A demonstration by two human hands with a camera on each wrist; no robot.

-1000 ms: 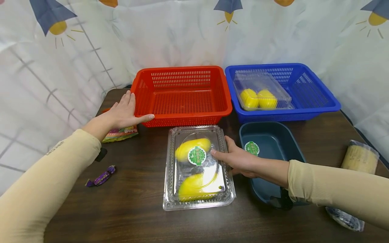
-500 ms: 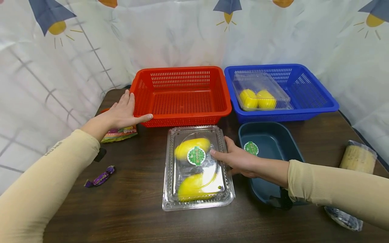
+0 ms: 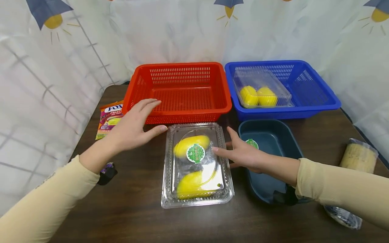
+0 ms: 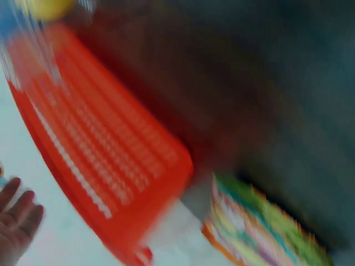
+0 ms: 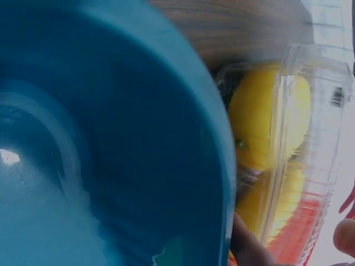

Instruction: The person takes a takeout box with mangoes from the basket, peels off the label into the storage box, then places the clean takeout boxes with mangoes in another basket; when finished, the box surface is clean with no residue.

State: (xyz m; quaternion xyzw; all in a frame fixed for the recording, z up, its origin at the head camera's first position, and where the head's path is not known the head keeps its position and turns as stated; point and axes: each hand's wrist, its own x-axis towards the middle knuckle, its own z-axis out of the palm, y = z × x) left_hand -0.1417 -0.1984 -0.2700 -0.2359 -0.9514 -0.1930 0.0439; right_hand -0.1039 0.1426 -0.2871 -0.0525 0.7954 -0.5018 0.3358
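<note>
A clear plastic clamshell box [image 3: 170,168] lies closed on the table, with two yellow mangoes [image 3: 194,185] inside and a green-and-white sticker on its lid. My right hand [image 3: 247,155] is at the box's right side, fingers spread and thumb over the lid's edge; whether it touches the lid is unclear. In the right wrist view, the thumb [image 5: 345,237] stands apart from the lid. My left hand [image 3: 129,130], fingers extended and thumb out, hovers left of the box and in front of the red basket [image 3: 182,116]. It holds nothing.
A blue basket [image 3: 316,109] at the back right contains another clear box [image 3: 258,77] with yellow items. The dark teal tub [image 3: 273,148] stands beside my right hand. A Fox's candy bag [image 3: 107,118] lies left; packaged noodles [image 3: 360,157] lie at the right edge.
My left hand has moved right and toward me from the red basket's left side, uncovering the candy bag. My right hand's fingers have loosened and spread at the box's side. The box stays in place.
</note>
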